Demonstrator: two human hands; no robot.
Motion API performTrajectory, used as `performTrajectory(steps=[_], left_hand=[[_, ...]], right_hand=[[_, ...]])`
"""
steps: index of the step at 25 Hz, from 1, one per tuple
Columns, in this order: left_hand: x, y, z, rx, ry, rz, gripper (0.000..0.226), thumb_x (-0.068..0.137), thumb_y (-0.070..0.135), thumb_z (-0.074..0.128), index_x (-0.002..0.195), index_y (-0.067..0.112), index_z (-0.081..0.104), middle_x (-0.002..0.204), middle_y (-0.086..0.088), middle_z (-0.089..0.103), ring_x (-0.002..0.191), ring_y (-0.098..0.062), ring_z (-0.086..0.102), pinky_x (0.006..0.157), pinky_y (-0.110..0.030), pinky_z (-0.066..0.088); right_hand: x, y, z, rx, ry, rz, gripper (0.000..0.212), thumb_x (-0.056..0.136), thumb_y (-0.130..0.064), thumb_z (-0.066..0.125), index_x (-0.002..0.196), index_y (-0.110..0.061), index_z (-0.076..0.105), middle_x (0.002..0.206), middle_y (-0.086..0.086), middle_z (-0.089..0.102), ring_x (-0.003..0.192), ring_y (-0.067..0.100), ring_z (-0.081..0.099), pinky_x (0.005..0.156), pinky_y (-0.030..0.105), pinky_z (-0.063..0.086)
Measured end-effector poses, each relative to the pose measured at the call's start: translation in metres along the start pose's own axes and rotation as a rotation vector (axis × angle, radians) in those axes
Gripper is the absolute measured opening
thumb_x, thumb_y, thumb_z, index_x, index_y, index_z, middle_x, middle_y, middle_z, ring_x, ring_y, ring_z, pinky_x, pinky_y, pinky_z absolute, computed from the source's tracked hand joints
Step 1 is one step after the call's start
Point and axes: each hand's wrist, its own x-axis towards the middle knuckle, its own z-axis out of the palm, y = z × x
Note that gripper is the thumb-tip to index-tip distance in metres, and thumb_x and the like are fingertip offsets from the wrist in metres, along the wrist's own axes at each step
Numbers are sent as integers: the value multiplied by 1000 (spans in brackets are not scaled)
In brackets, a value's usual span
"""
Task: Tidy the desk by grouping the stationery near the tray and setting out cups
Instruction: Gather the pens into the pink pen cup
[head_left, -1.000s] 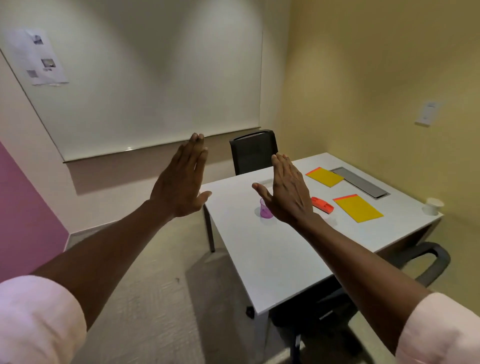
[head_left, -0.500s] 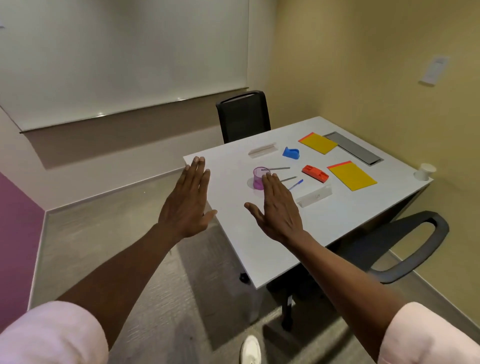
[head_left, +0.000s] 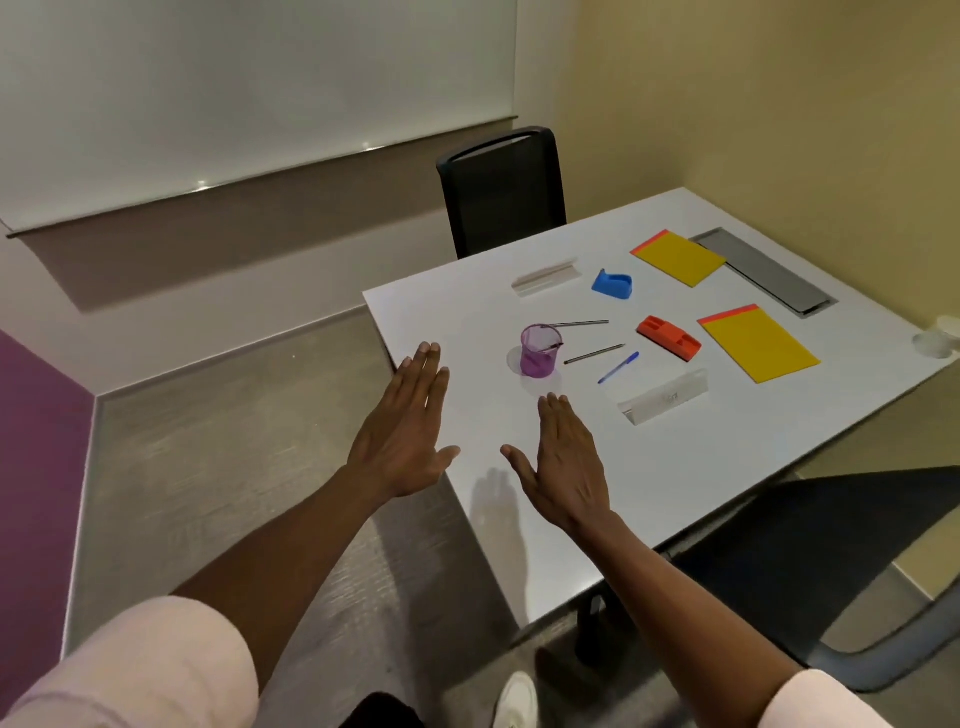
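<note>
My left hand (head_left: 408, 436) and my right hand (head_left: 563, 462) are held flat and empty above the near corner of the white desk (head_left: 675, 467). Just beyond them stands a purple see-through cup (head_left: 540, 356). Two grey pens (head_left: 594, 354) and a blue pen (head_left: 618, 367) lie to its right. Farther right sit an orange tray (head_left: 669, 338), a blue tape dispenser (head_left: 613, 283) and two yellow notepads (head_left: 758, 343). A stack of white cups (head_left: 937, 338) stands at the desk's far right edge.
Two white name-card holders (head_left: 665, 397) lie on the desk, and a grey cable hatch (head_left: 763, 270) runs along the wall side. A black chair (head_left: 504, 192) stands behind the desk, another chair (head_left: 831, 561) at the near right. My shoe (head_left: 514, 699) shows below.
The view has tilted down and closer to the desk. Both hands have lowered from in front of the whiteboard to above the desk's near corner, still flat and empty.
</note>
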Motion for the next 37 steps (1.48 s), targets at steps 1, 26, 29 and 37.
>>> performTrajectory(steps=[1,26,29,37], left_hand=[[7,-1,7,7,6,12,114,84,70,70,165,5,23,179,-17,-3,162,-23,-26,131,-43,-13],[231,-61,214,-339,-584,398,102,102,62,52,165,-6,9,175,-30,-10,164,-41,-13,135,-50,-2],[247,-45,243,-387,-597,360,113,97,71,55,166,-5,7,175,-28,-13,164,-40,-16,135,-50,-3],[259,-39,303,-430,-659,241,173,51,111,51,160,4,-32,164,-20,-46,154,-36,-42,128,-56,-17]], right_hand=[[6,2,5,-1,-9,12,91,101,-74,27,169,-16,7,177,4,7,164,23,6,126,33,0],[159,14,75,115,-90,728,49,100,-50,61,139,-23,55,139,0,56,136,23,48,93,43,52],[191,53,66,133,-33,785,44,97,-45,67,134,-21,60,133,3,61,131,25,53,97,45,51],[300,161,70,173,96,875,31,93,-27,68,119,-10,69,119,11,74,112,32,68,85,33,47]])
